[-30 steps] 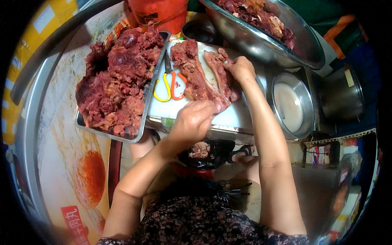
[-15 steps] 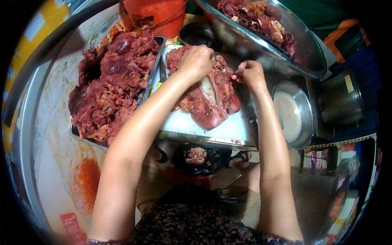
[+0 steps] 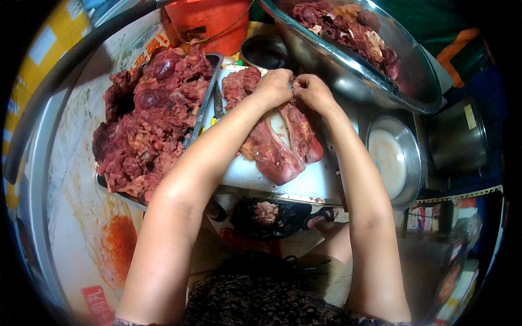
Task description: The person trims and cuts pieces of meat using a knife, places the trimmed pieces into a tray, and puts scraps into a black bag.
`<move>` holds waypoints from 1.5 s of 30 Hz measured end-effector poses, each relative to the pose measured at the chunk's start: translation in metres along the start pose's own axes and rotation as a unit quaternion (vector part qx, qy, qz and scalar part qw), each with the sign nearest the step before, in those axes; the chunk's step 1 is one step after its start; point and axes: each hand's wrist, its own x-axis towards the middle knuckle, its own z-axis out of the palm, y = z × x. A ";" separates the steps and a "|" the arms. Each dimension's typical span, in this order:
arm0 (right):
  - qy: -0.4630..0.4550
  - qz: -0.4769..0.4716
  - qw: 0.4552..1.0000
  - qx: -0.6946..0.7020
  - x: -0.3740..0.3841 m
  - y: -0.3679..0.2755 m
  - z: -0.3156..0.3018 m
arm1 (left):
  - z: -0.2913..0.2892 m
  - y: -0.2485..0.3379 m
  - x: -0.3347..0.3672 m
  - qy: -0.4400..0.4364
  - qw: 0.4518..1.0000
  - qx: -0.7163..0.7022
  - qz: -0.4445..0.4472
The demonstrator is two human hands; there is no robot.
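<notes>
A large reddish piece of meat [image 3: 277, 160] with a pale strip down its middle lies on the white cutting board [image 3: 234, 176]. My left hand [image 3: 276, 87] is closed over the far part of this meat. Right beside it, my right hand [image 3: 314, 93] pinches at the meat's far edge, thumb and fingers together. The hands almost touch, and they hide what lies between their fingertips. A knife [image 3: 218, 103] rests at the board's left side, partly covered by my left forearm.
A heap of dark red meat [image 3: 155, 119] fills a metal tray [image 3: 209, 81] on the left. More meat lies in a big steel basin [image 3: 348, 70]. Around stand a red bucket [image 3: 206, 24], black bowl [image 3: 263, 53], basin of cloudy liquid [image 3: 387, 157] and steel pot [image 3: 457, 136]. Scraps sit in a black bag [image 3: 247, 225] below.
My right hand has moved left, from beside the meat to its far edge next to my left hand. My left hand has shifted slightly right, and the whole view has shifted a little.
</notes>
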 end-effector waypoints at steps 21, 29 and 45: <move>0.021 0.125 0.903 0.410 -0.071 0.005 -0.044 | 0.009 -0.017 -0.004 -0.049 0.979 -0.187 0.066; 0.066 0.047 0.882 0.464 -0.081 -0.023 -0.056 | 0.013 0.033 -0.016 -0.027 0.981 0.009 0.189; 0.082 0.105 0.932 0.336 -0.097 -0.008 -0.056 | -0.011 0.010 -0.005 0.068 0.990 0.065 0.109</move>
